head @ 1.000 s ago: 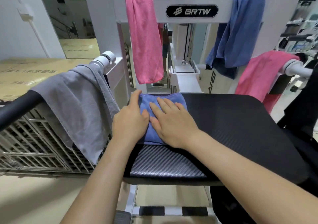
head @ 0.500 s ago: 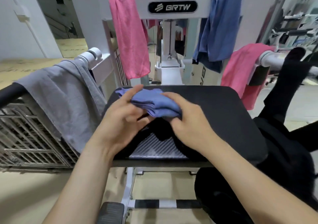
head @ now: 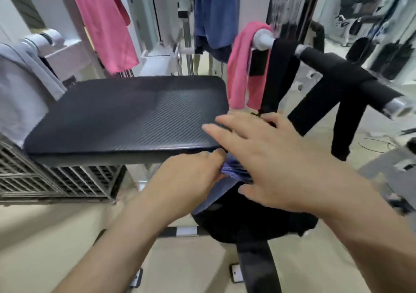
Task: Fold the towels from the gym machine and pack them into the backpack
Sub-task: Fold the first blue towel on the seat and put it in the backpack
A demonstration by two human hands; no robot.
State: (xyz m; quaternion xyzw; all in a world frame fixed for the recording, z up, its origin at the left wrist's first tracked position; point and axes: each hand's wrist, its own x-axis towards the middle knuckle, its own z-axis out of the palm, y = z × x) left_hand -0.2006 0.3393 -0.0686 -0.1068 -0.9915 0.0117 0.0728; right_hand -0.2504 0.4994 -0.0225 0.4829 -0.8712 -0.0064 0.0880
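Observation:
A folded blue towel (head: 234,172) sits between my hands at the mouth of the black backpack (head: 247,225), just below the front right corner of the seat pad. My left hand (head: 186,178) grips the towel's left edge with curled fingers. My right hand (head: 270,157) lies over the towel and the opening with its fingers spread and straight. Most of the towel is hidden under that hand. The backpack hangs by its straps (head: 276,72) from the machine's right handle. The image is motion-blurred.
On the machine's top bar hang a pink towel (head: 105,27) and a dark blue towel (head: 213,15). A second pink towel (head: 240,67) drapes the right handle, a grey towel (head: 18,83) the left. The black seat pad (head: 126,114) is bare. A metal grate (head: 56,180) stands lower left.
Both hands lifted the folded blue towel off the seat pad and carried it right and down to the backpack's opening. The view swung to the right with them.

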